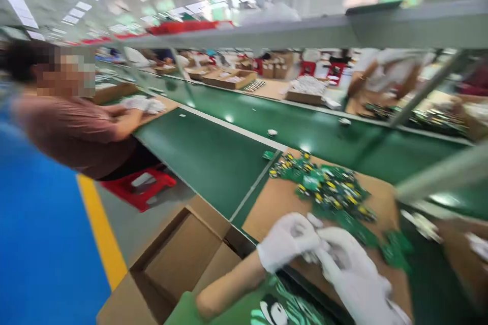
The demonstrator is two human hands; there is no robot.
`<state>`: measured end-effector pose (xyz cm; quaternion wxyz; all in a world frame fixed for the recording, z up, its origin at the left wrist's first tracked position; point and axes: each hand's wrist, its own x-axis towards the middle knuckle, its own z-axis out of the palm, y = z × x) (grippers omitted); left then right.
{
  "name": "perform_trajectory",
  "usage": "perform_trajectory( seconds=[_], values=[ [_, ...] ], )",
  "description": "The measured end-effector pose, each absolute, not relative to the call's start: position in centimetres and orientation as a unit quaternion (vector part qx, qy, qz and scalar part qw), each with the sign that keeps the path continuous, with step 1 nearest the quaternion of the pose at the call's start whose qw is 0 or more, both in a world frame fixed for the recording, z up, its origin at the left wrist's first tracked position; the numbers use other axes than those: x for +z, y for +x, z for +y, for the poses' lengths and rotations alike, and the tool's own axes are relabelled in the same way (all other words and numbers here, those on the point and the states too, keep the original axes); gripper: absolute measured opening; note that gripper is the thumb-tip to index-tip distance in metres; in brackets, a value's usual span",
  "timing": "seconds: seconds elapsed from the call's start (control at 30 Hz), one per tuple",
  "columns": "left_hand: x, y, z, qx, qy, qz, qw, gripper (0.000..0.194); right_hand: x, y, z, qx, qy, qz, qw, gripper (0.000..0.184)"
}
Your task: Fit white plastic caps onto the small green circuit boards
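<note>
Hands (285, 241) in matt cloth, glossy belt (213, 105), cardboard box (127, 298)

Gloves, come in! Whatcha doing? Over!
Left hand, right hand: together at small white piece. Exact grip blurred. Heap of green parts beyond, not blocking.

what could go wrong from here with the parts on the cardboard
1. The left hand and right hand meet around what looks like a small white piece; smooth-looking gloves might let it slip.
2. Green pieces straddle the right edge of the cardboard, so a sleeve or bump could knock them off.
3. The heap of parts is loosely jumbled, so pieces may snag or scratch.
</note>
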<state>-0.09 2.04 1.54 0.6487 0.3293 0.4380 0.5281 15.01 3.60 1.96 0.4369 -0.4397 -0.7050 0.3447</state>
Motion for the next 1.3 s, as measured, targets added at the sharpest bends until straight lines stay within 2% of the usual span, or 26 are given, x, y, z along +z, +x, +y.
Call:
perform_trajectory(
  seconds=[0.07, 0.13, 0.27, 0.37, 0.57, 0.87, 0.97, 1.07, 1.13, 1.3],
  values=[
    [2.0, -0.5, 2.1, 0.516, 0.323, 0.423, 0.671, 0.041, 2.2, 15.0, 3.3, 0.399, -0.453, -0.695, 0.390, 0.010],
    [1.9, -0.9, 2.6, 0.504, 0.320, 0.405, 0.692, 0.034, 2.4, 14.9, 3.3, 0.414, -0.485, -0.667, 0.386, 0.011],
    [1.4, -0.9, 3.0, 0.496, 0.328, 0.399, 0.698, 0.029, 2.7, 14.6, 3.3, 0.463, -0.501, -0.616, 0.395, 0.022],
    [1.4, -0.7, 2.9, 0.496, 0.354, 0.417, 0.675, 0.031, 2.7, 14.6, 3.0, 0.463, -0.471, -0.645, 0.384, 0.034],
    [1.7, -0.6, 2.7, 0.476, 0.390, 0.412, 0.672, 0.042, 1.9, 14.6, 3.0, 0.423, -0.482, -0.642, 0.420, 0.023],
    [1.7, -0.9, 2.4, 0.462, 0.416, 0.406, 0.670, 0.036, 2.2, 15.1, 2.5, 0.519, -0.507, -0.531, 0.438, 0.018],
    [1.7, -1.0, 2.5, 0.430, 0.427, 0.393, 0.692, 0.038, 2.6, 15.4, 2.2, 0.469, -0.500, -0.602, 0.410, 0.015],
    [1.6, -0.5, 2.7, 0.442, 0.400, 0.439, 0.672, 0.032, 2.4, 15.4, 2.0, 0.367, -0.479, -0.690, 0.400, 0.037],
    [1.5, -0.1, 2.7, 0.463, 0.369, 0.466, 0.658, 0.032, 2.1, 15.3, 1.9, 0.301, -0.472, -0.719, 0.412, 0.044],
    [1.7, 0.3, 2.7, 0.475, 0.309, 0.478, 0.671, 0.032, 1.2, 15.2, 1.8, 0.187, -0.462, -0.747, 0.440, 0.028]
  ],
)
